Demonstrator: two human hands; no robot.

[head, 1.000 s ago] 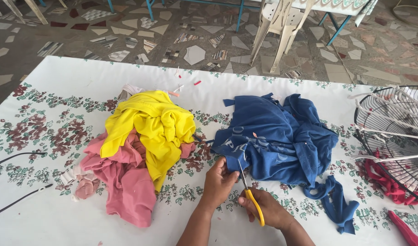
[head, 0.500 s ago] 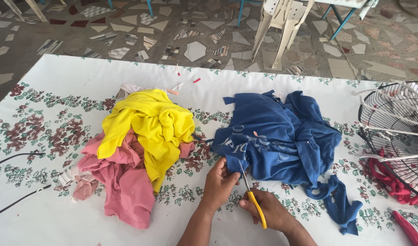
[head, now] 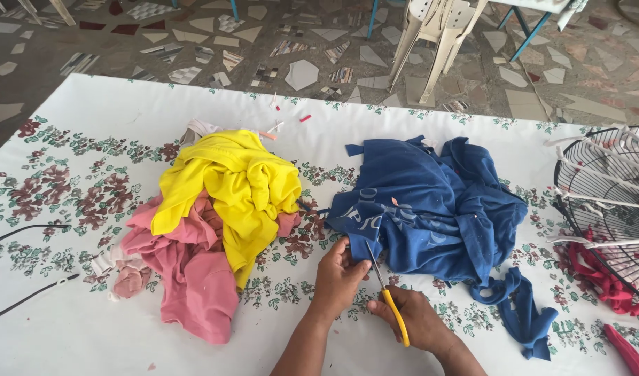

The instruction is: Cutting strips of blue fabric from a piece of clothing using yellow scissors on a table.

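- Two black cables (head: 27, 228) are lying across the far left of the table (head: 124, 104), which is wearing a white cloth printed with a floral border.
- Next along, a pink garment (head: 194, 285) is sitting crumpled on the cloth, with a yellow garment (head: 229, 184) heaped over its upper part and touching it.
- Small fabric scraps (head: 284, 125), white and red, are resting just beyond the yellow heap.
- Toward the middle, the left hand (head: 339, 275) is closing its fingers on the near edge of the blue garment (head: 438, 209), pinching the cloth flat against the table.
- Just beside it, the right hand (head: 417, 319) is gripping the yellow handle of a pair of scissors (head: 387, 296), whose blades are pointing away from the person and meeting the blue fabric's edge next to the left fingers.
- A cut blue strip (head: 525, 317) is trailing from the garment's right side toward the near edge.
- At the far right, a black wire fan guard (head: 605, 209) is lying like a basket, holding red fabric strips (head: 601, 275) in its lower part, with white strips tied onto its wires.
- Beyond the table, white plastic chairs (head: 441, 35) are standing on a mosaic floor (head: 194, 35).
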